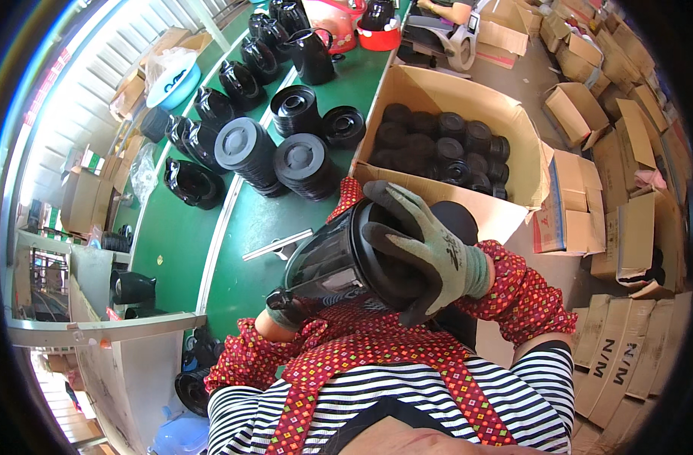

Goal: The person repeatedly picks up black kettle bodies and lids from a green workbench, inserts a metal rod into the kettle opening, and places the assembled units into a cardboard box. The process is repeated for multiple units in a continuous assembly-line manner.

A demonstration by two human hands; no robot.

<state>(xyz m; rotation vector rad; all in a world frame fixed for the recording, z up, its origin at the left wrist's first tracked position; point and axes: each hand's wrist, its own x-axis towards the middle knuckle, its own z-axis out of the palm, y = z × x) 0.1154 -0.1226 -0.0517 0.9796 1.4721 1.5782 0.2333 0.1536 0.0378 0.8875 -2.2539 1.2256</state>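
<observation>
A glossy black jug body [323,262] lies tilted in front of my chest, its wide round end toward the right. My right hand [426,235], in a grey-green glove with dark fingertips, is closed over that round end, fingers curled across a matte black disc-like part. Below the jug's narrower end, my left hand [282,320] supports it from underneath; most of its fingers are hidden behind the jug. Just beyond on the green table, a silver metal strip [278,244] lies near stacks of black round discs [246,150].
Several black jugs [259,59] stand in rows on the green table [172,258]. To the right, an open carton [513,106] holds many black round parts. Red bins [380,38] sit at the far end, a blue basin [173,85] at left. Cartons [615,364] crowd the right floor.
</observation>
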